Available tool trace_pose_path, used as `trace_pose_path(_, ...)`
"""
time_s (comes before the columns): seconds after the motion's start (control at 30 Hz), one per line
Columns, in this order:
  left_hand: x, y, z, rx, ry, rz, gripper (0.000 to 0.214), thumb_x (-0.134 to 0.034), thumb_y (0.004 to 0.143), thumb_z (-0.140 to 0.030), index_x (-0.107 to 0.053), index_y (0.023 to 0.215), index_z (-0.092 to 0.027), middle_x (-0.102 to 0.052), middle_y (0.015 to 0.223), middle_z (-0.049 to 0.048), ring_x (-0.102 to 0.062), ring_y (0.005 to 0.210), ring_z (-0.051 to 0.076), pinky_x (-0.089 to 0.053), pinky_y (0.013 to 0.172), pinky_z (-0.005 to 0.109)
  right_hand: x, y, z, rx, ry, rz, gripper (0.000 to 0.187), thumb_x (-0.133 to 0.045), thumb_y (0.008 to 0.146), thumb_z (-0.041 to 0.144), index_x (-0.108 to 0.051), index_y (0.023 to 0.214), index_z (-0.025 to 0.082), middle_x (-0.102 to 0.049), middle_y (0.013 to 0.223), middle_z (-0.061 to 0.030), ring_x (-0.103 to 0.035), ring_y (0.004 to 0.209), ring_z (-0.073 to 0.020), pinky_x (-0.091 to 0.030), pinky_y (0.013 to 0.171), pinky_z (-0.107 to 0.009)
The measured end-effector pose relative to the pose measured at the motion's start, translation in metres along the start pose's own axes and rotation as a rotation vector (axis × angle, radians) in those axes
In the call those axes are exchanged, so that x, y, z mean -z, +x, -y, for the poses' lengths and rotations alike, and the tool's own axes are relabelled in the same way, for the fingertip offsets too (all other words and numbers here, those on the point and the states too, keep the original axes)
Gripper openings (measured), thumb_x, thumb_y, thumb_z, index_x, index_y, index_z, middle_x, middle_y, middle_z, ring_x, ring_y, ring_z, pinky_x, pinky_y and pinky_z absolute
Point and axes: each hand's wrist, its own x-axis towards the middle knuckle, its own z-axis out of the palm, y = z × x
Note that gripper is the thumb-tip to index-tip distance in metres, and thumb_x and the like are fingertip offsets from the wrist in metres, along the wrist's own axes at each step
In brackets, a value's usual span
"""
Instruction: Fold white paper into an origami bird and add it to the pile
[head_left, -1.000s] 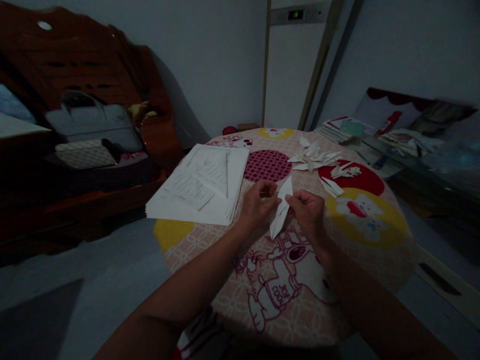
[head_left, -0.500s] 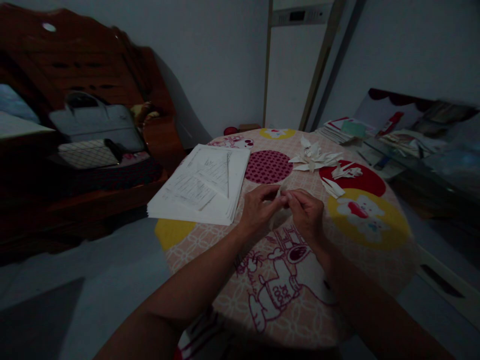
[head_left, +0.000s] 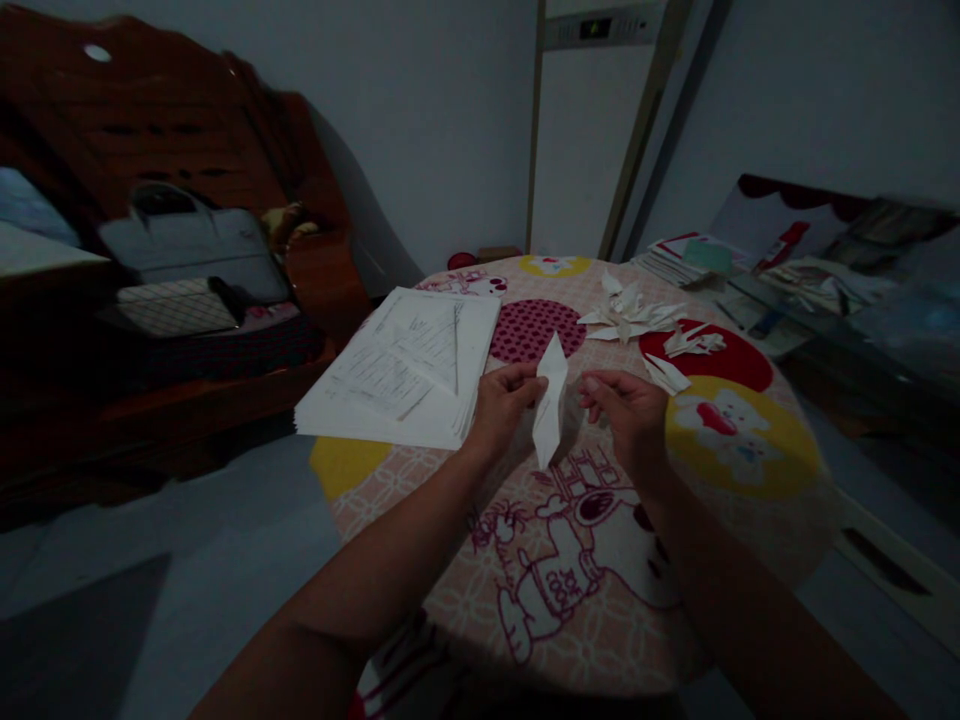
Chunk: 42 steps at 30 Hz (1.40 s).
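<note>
Over a round table with a cartoon-printed cloth (head_left: 570,590), my left hand (head_left: 501,405) pinches a white folded paper piece (head_left: 549,412), long and pointed at both ends, and holds it upright. My right hand (head_left: 628,415) hovers just to the right of the paper with its fingers loosely curled, a small gap apart from it. Both forearms reach in from the bottom of the view.
A stack of printed sheets (head_left: 409,365) lies on the table's left side. Finished folded paper shapes (head_left: 628,312) and smaller scraps (head_left: 679,358) lie at the far right. A wooden bench with bags (head_left: 187,260) stands left; a low shelf with books (head_left: 757,265) stands right.
The hands were pressed together over the paper half a second ago. Now they have parted; the paper stands upright in the left hand and the right hand has let go.
</note>
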Motion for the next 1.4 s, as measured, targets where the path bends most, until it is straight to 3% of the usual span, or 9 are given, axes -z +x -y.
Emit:
trace_pose_path(0.13,-0.003,-0.003,-0.001,0.041,-0.022,0.037,0.029,-0.08,0.064,-0.028,-0.074,0.088,-0.013,-0.072,0.073,0.003,-0.062,0.061,0.013,-0.049,0.062,0.026,-0.003,0.003,-0.005,-0.119,0.072,0.15,0.017,-0.076,0.072,0.033,-0.075,0.076,0.016,-0.067,0.059,-0.0001,-0.053,0.046,-0.0106,-0.042,0.042,-0.023)
trace_pose_path(0.3,-0.002,-0.004,0.001,0.064,0.003,0.074,0.028,-0.079,0.065,-0.027,-0.073,0.088,-0.013,-0.07,0.069,0.0016,-0.059,0.057,0.011,-0.046,0.059,0.024,-0.004,0.0,-0.002,-0.147,0.104,0.156,0.019,-0.077,0.069,0.033,-0.069,0.067,0.016,-0.063,0.053,0.0012,-0.052,0.044,-0.0102,-0.042,0.041,-0.022)
trace_pose_path(0.53,-0.004,-0.006,-0.001,0.05,0.022,0.036,0.024,-0.08,0.064,-0.028,-0.07,0.08,-0.013,-0.064,0.061,-0.0017,-0.052,0.051,0.008,-0.038,0.051,0.021,-0.005,-0.002,-0.005,-0.178,0.067,0.219,0.022,-0.077,0.071,0.036,-0.065,0.072,0.018,-0.064,0.053,0.002,-0.055,0.041,-0.0117,-0.045,0.041,-0.023)
trace_pose_path(0.8,-0.002,-0.006,-0.007,0.106,-0.004,0.08,0.028,-0.084,0.06,-0.028,-0.065,0.074,-0.013,-0.064,0.061,-0.0006,-0.058,0.054,0.011,-0.047,0.057,0.024,-0.006,-0.005,0.003,-0.21,0.094,0.176,0.02,-0.077,0.068,0.032,-0.062,0.069,0.019,-0.064,0.055,0.0021,-0.055,0.043,-0.0115,-0.045,0.044,-0.024)
trace_pose_path(1.1,-0.005,-0.01,-0.012,0.093,-0.06,0.097,0.028,-0.083,0.06,-0.023,-0.061,0.077,-0.017,-0.055,0.058,-0.0069,-0.051,0.05,0.007,-0.041,0.048,0.019,-0.004,-0.004,-0.004,-0.182,0.208,0.103,0.019,-0.08,0.064,0.023,-0.072,0.081,0.02,-0.07,0.066,0.001,-0.061,0.055,-0.0124,-0.051,0.055,-0.026)
trace_pose_path(1.4,-0.002,-0.012,-0.018,-0.059,0.053,0.171,0.022,-0.081,0.065,-0.029,-0.068,0.077,-0.015,-0.064,0.063,-0.0009,-0.058,0.056,0.01,-0.048,0.056,0.023,-0.002,-0.005,0.0,-0.152,0.21,0.128,0.01,-0.067,0.066,0.016,-0.074,0.072,0.021,-0.069,0.064,0.0,-0.062,0.057,-0.0147,-0.051,0.061,-0.03)
